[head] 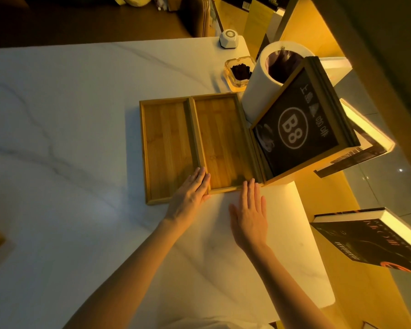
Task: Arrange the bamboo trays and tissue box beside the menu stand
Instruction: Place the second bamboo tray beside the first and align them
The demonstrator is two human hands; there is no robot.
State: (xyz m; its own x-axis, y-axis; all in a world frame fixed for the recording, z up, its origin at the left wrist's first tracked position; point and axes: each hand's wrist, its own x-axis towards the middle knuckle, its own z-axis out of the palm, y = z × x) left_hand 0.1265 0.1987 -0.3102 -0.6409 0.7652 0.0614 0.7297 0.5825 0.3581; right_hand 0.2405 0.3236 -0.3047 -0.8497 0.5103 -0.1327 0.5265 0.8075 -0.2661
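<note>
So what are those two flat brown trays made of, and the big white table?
The two flat rectangular trays, left and right, look like bamboo: golden strips with darker joint marks and a smooth matte finish. The white table looks like marble or a marble-look slab, with grey veins and a soft sheen; which one, I can't tell.

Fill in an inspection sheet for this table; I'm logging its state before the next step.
Surface: white marble table, dim warm light.
Job's things: two bamboo trays, left tray and right tray, side by side, empty; menu stand right of them. Tissue box: cannot tell.
Clutter: ashtray, white bin, call button.
Grippers: left hand flat on the trays' near edges; right hand open, fingertips at right tray's corner.
Cables: nothing seen.
Surroundings: book at right.
</note>
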